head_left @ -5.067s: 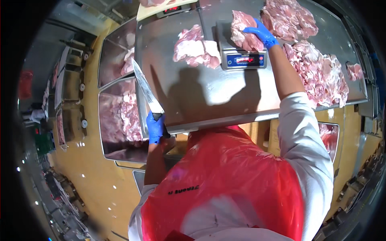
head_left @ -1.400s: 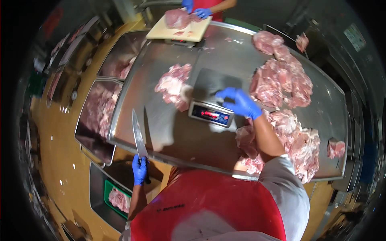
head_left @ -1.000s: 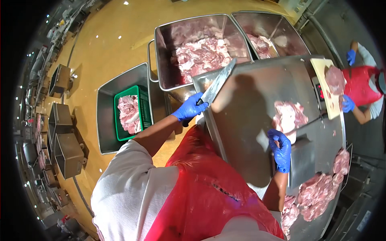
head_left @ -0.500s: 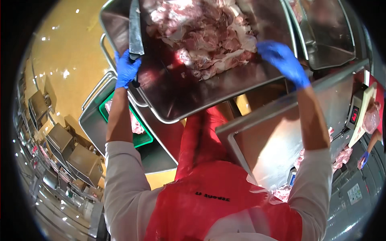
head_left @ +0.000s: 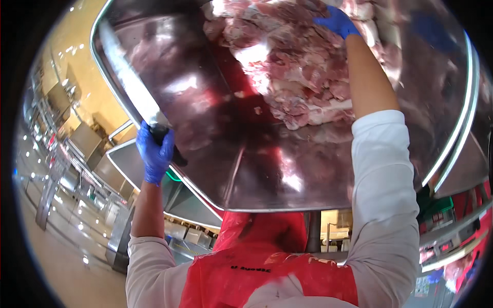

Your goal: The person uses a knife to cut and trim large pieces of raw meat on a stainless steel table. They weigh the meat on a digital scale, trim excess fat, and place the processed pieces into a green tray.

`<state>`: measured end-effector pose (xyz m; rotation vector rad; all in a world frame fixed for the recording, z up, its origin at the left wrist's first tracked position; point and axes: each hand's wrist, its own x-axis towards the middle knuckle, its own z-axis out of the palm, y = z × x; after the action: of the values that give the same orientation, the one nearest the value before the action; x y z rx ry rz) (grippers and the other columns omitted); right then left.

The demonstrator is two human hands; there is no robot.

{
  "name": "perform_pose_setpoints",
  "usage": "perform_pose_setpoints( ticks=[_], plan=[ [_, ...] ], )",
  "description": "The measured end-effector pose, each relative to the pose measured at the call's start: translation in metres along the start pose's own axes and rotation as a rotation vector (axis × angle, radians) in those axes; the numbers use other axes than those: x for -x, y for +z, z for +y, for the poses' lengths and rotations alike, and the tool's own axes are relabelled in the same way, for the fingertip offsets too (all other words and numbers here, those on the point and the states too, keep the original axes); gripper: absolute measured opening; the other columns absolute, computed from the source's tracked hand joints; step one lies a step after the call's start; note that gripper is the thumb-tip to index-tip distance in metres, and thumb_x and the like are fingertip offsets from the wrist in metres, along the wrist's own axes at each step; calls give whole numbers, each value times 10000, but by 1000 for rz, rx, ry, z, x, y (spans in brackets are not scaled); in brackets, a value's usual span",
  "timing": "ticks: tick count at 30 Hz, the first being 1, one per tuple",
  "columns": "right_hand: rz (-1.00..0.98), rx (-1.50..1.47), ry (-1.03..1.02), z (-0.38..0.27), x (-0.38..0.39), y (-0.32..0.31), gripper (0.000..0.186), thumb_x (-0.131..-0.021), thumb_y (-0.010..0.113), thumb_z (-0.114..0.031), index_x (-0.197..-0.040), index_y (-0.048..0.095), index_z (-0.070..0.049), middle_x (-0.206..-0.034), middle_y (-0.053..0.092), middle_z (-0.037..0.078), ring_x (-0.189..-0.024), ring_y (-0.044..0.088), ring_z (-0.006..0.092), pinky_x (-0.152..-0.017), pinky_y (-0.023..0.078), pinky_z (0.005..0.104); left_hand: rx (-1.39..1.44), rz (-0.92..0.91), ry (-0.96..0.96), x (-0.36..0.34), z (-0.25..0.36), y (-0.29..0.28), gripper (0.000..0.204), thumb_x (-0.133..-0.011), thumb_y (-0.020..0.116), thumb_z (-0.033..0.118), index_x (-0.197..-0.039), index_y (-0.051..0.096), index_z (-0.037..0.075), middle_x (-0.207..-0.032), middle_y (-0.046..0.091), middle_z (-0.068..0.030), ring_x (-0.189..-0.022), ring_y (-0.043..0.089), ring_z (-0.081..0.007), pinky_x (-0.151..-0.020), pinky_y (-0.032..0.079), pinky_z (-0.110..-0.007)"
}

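My left hand [head_left: 155,153], in a blue glove, is closed round the black handle [head_left: 160,134] of a long knife. The knife's wide blade [head_left: 128,77] slants up and to the left along the inside of a large metal tub [head_left: 205,177]. A heap of raw, pink cut meat [head_left: 303,77] lies in the tub. My right hand [head_left: 339,23], also gloved in blue, is over the far part of the heap with its fingers apart. I cannot tell whether its fingertips touch the meat.
Beyond the tub's right rim [head_left: 468,113] stands another metal container [head_left: 467,164]. Below the tub's left side is a metal cart [head_left: 190,205] with a green edge showing. At the lower right are a person's red clothing and blurred meat. Metal equipment stands on the floor at left.
The tub and meat now fill more of the view. My right hand has moved from the heap's right side to its far part. The knife now leans further left.
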<state>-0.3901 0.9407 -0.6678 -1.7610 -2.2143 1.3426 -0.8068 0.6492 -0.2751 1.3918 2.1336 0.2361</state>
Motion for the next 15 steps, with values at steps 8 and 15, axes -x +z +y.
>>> perform_pose_setpoints(
  ticks=[8, 15],
  plan=[
    [-454, -119, 65, -100, 66, 89, 654, -647, 811, -380, -1129, 628, 23, -1109, 671, 228, -1053, 640, 353, -884, 506, 417, -54, 105, 3, 7, -2, 10, 247, -708, 749, 123, -850, 564, 40, -768, 594, -161, -698, 575, -371, -637, 441, -418],
    [-441, -349, -29, -178, 169, 133, 428, -874, 590, -264, -1225, 578, -19, -1174, 606, 146, -1086, 586, 262, -895, 489, 384, -77, 87, 34, 6, 10, 6, 275, -718, 734, 128, -903, 563, 21, -802, 594, -171, -745, 576, -388, -666, 449, -432]
  ],
)
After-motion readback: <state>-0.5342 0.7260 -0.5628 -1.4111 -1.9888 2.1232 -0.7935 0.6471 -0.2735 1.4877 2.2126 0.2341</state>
